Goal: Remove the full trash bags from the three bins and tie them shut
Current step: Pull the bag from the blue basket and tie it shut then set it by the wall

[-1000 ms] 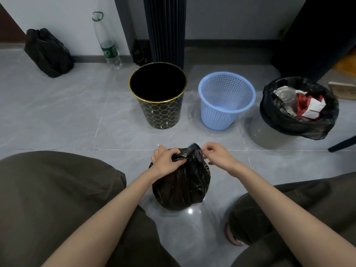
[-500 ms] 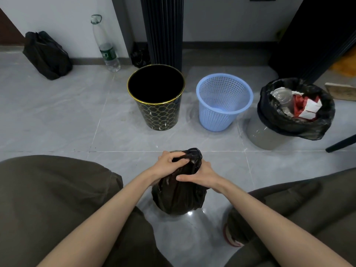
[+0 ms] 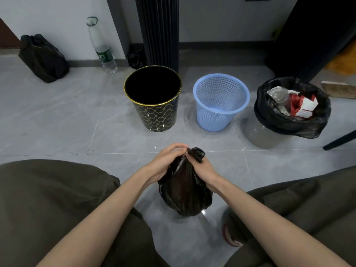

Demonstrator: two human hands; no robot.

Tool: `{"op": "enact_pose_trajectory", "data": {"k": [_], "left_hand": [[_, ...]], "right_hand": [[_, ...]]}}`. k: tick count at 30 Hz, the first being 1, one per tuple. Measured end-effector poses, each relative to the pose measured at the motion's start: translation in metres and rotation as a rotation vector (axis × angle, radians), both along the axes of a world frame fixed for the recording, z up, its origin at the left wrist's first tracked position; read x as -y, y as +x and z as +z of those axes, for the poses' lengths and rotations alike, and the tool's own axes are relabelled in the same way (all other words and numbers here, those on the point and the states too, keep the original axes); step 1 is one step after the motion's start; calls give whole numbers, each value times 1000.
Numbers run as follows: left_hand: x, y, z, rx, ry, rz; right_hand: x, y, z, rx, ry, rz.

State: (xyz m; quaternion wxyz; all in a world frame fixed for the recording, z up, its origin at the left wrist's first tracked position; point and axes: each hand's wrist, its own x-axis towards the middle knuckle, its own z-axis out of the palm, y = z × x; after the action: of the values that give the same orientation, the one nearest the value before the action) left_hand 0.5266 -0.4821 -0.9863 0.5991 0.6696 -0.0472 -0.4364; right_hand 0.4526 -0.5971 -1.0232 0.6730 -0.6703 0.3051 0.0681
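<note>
black trash bag point(image 3: 185, 191) on floor before blue mesh basket point(image 3: 212, 120), neck pinched by left grip point(image 3: 165, 160) and right grip point(image 3: 204, 170) | lined bin point(image 3: 289, 125) right of basket: clear bottle point(image 3: 279, 97), red-white cartons point(image 3: 306, 105) | black gold-rimmed bin point(image 3: 158, 116) left of basket

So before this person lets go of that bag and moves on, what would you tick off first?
1. Left hand and right hand both grip the neck of the black bag: ok.
2. Knot finished: cannot tell, the fingers cover the neck.
3. Black-and-gold bin has no bag over its rim: ok.
4. Blue basket emptied: ok.
5. Third bin emptied: not ok, its full bag sits in it, open at the top.
</note>
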Motion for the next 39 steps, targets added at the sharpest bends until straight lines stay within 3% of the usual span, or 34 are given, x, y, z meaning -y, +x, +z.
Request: {"op": "enact_pose_trajectory", "data": {"k": [2, 6, 11, 15, 18, 21, 23, 25, 28, 30, 32, 33, 37, 39], "left_hand": [[-4, 3, 2, 24, 99, 10], [-7, -8, -8, 474, 537, -389], [-2, -18, -15, 503, 631, -481], [-7, -14, -23, 653, 731, -407], [-9, -16, -29, 711, 791, -434], [-12, -15, -33, 839, 804, -487], [-15, -12, -32, 962, 821, -525], [-16, -11, -31, 1081, 836, -557], [-15, -15, -31, 1185, 872, -583], [-16, -16, -32, 1218, 892, -602], [-17, -13, -30, 1230, 893, -604], [-18, -12, -29, 1234, 892, -609], [-16, -13, -28, 1278, 899, -642], [-16, -13, -29, 1281, 902, -630]], "right_hand": [[0, 2, -1, -32, 13, -32], [-2, 9, 7, -44, 129, -36], [-9, 16, 21, -101, 245, -18], [-11, 22, 27, -105, 299, -5], [-6, 22, 33, -83, 181, 91], [5, 20, 34, -54, -234, 245], [15, 19, 35, -66, -300, 292], [22, 18, 39, -159, -90, 239], [20, 18, 44, -247, 472, -44], [18, 20, 39, -219, 608, -150], [14, 19, 34, -162, 442, -100], [12, 16, 31, -120, 233, -14], [11, 4, 17, 9, -1028, 640], [8, 2, 20, 84, -1297, 771]]}}
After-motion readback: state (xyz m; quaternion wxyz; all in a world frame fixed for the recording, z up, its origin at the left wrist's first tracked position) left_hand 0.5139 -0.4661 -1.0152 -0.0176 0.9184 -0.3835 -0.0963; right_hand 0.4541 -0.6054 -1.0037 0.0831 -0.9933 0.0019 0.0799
